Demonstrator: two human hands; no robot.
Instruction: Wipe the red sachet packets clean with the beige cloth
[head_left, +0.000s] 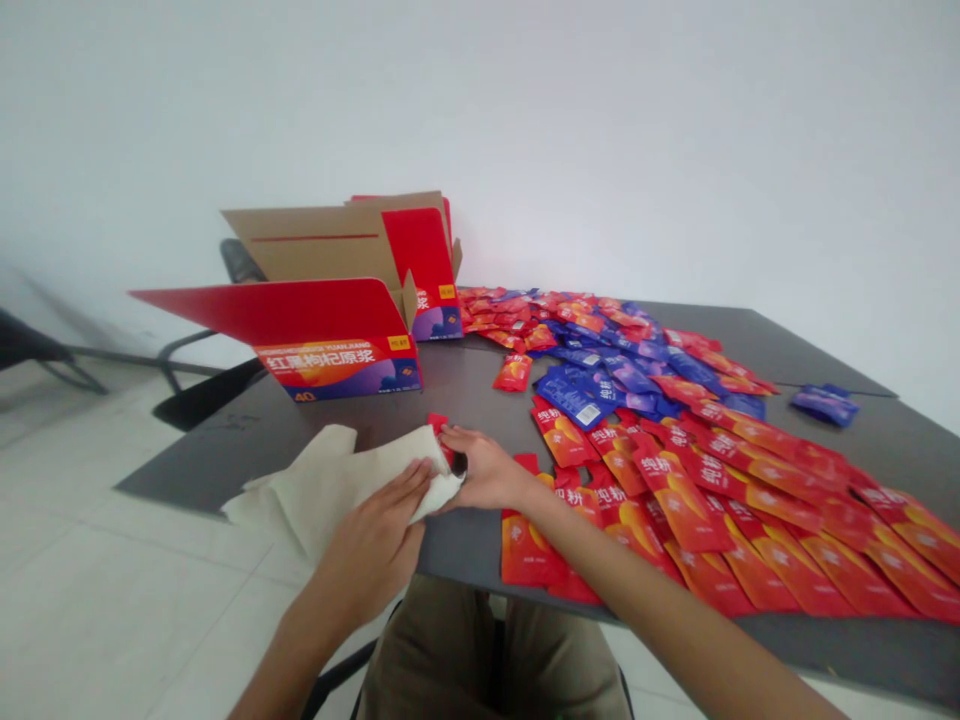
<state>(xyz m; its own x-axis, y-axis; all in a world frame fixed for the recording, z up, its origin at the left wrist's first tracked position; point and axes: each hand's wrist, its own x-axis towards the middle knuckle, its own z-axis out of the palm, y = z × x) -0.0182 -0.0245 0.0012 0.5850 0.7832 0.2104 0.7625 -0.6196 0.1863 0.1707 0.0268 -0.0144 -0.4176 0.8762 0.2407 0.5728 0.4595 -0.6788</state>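
Observation:
My left hand [384,535] is closed on a cream cloth bag [315,490], which lies on its side near the front edge of the table, its mouth facing right. At that mouth, my right hand [487,470] has its fingers closed round a red pouch [437,421]. Only a corner and a strip of this pouch show; the bag and my fingers hide the rest. Under and beside my right forearm lie overlapping red pouches with orange fruit pictures [675,500].
An open red and purple carton [345,365] stands behind the bag, with a second carton [435,260] behind it. Mixed small red and blue pouches [615,350] are heaped toward the wall. A separate blue pouch [825,404] lies at right. Black chairs [202,395] stand at left.

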